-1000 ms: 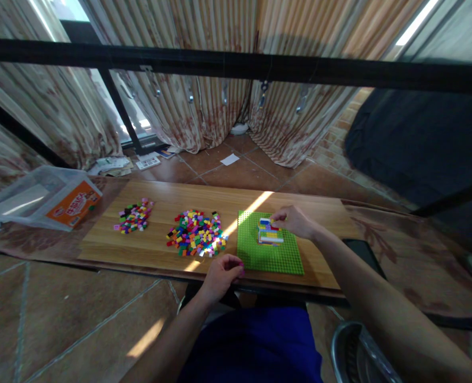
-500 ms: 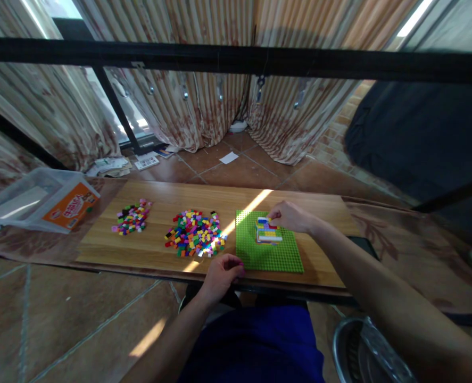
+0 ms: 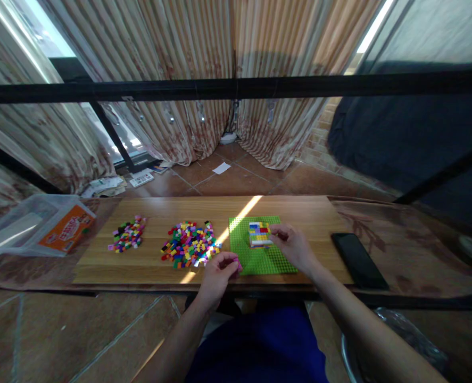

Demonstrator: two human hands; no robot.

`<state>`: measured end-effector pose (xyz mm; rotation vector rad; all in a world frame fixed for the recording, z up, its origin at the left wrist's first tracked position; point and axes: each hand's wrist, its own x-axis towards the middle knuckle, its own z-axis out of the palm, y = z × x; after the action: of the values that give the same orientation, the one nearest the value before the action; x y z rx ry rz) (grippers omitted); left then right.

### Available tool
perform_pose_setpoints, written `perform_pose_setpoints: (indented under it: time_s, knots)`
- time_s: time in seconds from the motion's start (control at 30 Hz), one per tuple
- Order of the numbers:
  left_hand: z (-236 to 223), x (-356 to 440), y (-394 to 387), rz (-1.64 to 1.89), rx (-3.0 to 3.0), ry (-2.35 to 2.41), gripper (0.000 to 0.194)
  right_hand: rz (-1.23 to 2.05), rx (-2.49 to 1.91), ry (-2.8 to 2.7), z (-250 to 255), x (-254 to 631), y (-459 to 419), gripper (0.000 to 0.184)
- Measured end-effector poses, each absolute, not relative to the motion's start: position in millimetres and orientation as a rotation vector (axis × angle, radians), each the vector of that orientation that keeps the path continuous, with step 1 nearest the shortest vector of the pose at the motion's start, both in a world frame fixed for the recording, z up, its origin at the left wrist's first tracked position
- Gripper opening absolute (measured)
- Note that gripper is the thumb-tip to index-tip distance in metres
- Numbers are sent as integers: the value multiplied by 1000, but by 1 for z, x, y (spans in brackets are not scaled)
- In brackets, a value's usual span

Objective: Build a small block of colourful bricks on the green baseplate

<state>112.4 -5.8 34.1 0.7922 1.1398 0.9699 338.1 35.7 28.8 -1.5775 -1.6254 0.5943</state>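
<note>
My left hand is closed in a pinch on a small pink brick at the front left corner of the green baseplate. On that baseplate stands a low block of stacked toy bricks, with blue, red, yellow and white pieces showing. My right hand is at the right side of this stack, thumb and forefinger slightly apart. No brick shows between them, and whether the fingertips touch the stack I cannot tell.
A large pile of mixed bricks lies left of the baseplate, with a smaller pile farther left. A clear plastic box with an orange label stands at the far left. A black phone lies on the right.
My right hand has drawn back from the top of the stack to its right side, uncovering the red and yellow bricks there. My left hand keeps its pinch. The camera view has shifted.
</note>
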Motion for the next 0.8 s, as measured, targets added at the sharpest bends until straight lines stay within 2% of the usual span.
perform_pose_setpoints:
  time_s: [0.17,0.3,0.53,0.8]
  knots:
    - [43,141,1,1031,812,1072,22,917,-1353,-1414,26,309,-9,25]
    - [46,161,4,1047,873,1025,17,988,-1262,-1329,33,301,-16,21]
    - [51,173,4,1065,909,1002,18,801,-1290,-1406,42,306,-16,11]
    - [31,153,9,1044,1007,1171,16,485,-1425,-1517,43,334,16,15]
